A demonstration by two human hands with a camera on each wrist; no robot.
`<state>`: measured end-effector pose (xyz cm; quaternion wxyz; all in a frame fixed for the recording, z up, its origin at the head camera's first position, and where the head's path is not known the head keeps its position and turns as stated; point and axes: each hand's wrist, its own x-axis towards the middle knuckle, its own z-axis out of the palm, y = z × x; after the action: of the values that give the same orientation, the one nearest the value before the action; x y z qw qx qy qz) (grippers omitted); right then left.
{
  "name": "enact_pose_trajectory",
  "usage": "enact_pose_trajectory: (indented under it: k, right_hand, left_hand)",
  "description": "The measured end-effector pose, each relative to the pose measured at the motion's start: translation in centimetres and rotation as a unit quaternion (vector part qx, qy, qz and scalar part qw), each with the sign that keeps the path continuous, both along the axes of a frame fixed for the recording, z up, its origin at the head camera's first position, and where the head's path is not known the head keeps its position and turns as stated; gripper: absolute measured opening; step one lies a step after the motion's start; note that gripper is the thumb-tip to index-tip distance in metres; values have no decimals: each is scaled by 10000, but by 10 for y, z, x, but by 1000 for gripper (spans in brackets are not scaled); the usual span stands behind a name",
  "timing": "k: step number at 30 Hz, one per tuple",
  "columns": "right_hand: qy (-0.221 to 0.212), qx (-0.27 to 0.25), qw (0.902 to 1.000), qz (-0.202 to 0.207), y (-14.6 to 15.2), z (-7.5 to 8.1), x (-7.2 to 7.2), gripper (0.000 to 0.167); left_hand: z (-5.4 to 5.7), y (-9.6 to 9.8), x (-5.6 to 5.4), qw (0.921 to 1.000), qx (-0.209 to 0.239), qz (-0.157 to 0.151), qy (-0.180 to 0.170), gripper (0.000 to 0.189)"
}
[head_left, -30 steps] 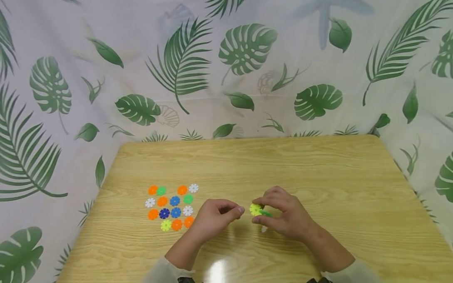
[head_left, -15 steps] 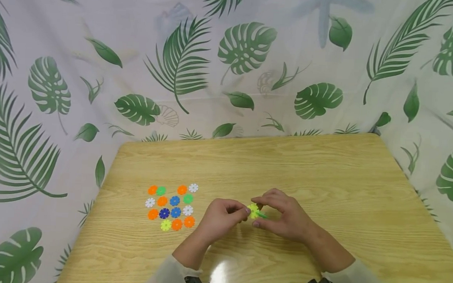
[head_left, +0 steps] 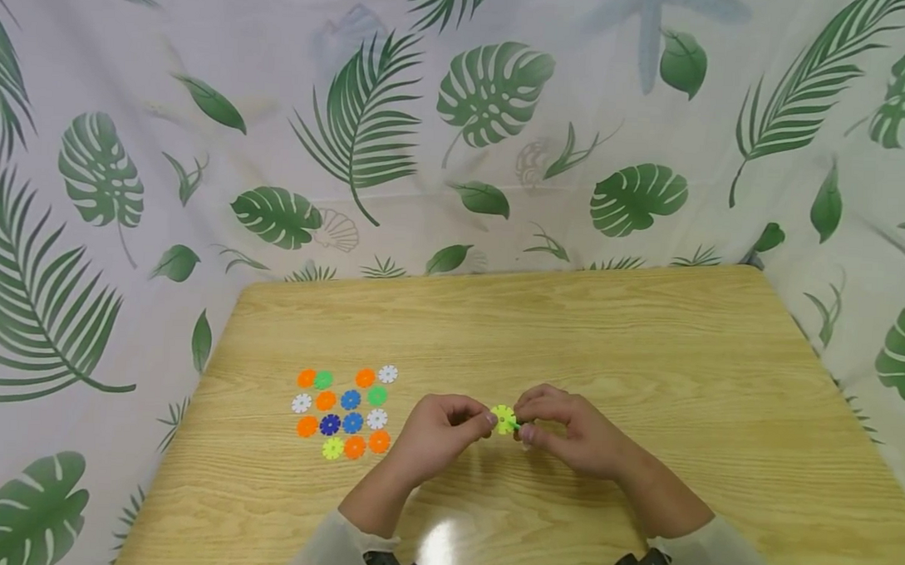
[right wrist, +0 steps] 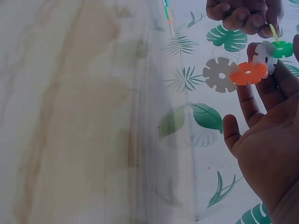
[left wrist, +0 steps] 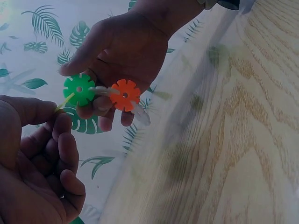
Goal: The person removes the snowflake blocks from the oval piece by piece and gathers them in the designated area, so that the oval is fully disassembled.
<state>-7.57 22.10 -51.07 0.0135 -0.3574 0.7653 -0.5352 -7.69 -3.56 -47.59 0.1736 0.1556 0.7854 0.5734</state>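
Note:
Both hands hold a chain of slotted plastic discs joined edge to edge, above the table. The left hand [head_left: 443, 432] pinches the yellow disc [head_left: 503, 419] at its left edge between thumb and forefinger. At the chain's other side, the right hand [head_left: 585, 437] holds the green disc [left wrist: 79, 89] between thumb and fingers. Yellow and green discs meet at an angle, slot against slot. Beyond the green one come a white disc [right wrist: 265, 58], an orange disc [right wrist: 248, 73] and another white disc [right wrist: 219, 75], hanging by the right hand's fingers. In the head view these are mostly hidden.
Loose discs lie flat in rough rows left of the hands, among them a dark blue disc [head_left: 330, 424], a yellow disc [head_left: 333, 448] and several orange ones. The wooden table [head_left: 570, 336] ends at a leaf-printed cloth [head_left: 398, 131] behind.
My left hand has moved right and now pinches the yellow disc, which it was apart from a second ago. The right hand's thumb and fingers have drawn closer together, and the yellow disc has shifted slightly left.

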Motion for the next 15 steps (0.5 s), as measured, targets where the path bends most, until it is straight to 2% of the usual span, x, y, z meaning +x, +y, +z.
enact_pose_trajectory:
  k: [5,15]
  right_hand:
    - [-110,-54,9999,-8,1,-1,-1,27]
    - [-92,-55,9999,-27,2,-3,-1,16]
  left_hand:
    - [-1,0,0,9999,-19,-74,147,18]
    - [-1,1,3,9977,-239,-57,625,15]
